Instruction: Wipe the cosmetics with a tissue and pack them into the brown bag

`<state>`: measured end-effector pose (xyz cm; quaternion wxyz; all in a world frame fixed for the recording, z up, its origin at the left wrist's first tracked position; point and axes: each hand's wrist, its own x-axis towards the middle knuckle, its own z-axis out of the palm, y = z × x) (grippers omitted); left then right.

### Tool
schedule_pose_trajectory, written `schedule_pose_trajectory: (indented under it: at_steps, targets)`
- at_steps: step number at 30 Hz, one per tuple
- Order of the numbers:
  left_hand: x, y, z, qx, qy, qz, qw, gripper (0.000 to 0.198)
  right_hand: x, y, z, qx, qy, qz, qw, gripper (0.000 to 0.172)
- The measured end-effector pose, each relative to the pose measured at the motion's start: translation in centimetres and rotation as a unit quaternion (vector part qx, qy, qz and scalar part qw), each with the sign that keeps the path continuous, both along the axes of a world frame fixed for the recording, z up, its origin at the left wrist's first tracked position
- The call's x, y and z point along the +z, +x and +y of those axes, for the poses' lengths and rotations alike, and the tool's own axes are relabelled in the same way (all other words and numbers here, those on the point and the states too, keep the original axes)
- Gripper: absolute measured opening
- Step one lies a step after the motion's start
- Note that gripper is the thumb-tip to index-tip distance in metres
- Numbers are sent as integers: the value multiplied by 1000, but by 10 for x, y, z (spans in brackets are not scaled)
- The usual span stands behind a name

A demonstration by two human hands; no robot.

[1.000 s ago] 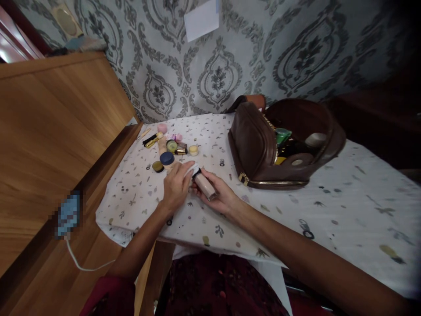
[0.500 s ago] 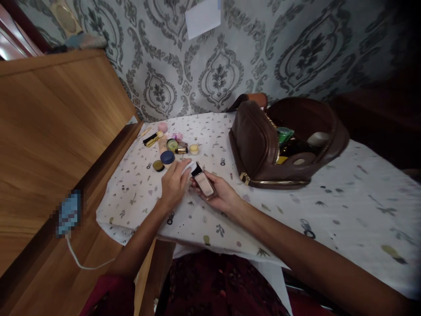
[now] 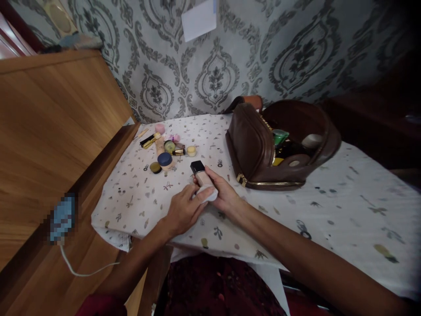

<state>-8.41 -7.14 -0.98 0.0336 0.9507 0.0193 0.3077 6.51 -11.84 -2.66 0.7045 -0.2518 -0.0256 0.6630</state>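
Observation:
A beige foundation bottle with a square black cap is held tilted above the table by my right hand, its fingers closed round the sides. My left hand pinches a white wipe and presses it over the lower end of the bottle, which it hides. Beyond my hands lie a jar with a dark blue lid, a small olive-lidded pot and a small yellow pot.
A brown zip bag stands open on the right with cosmetics inside. More cosmetics, such as a pink jar, lie at the back left of the patterned tablecloth. A wooden panel borders the left; a white cable hangs there.
My left hand has moved the wipe from the cap down to the bottle's lower end. The black cap is now uncovered. The view has shifted slightly.

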Motion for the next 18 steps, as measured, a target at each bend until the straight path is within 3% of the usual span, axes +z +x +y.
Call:
schedule_pose_trajectory:
  at_steps: [3, 9, 18]
  targets:
    - [4, 3, 11, 16, -26, -13, 999, 33, 0, -2, 1, -6, -1, -6, 1000, 20]
    - [7, 16, 36, 119, -156, -88, 977, 36, 8, -11, -2, -10, -43, -20, 999, 16]
    - [-14, 11, -8, 43, -120, -63, 990, 42, -13, 8, 5, -36, 3, -21, 999, 21]
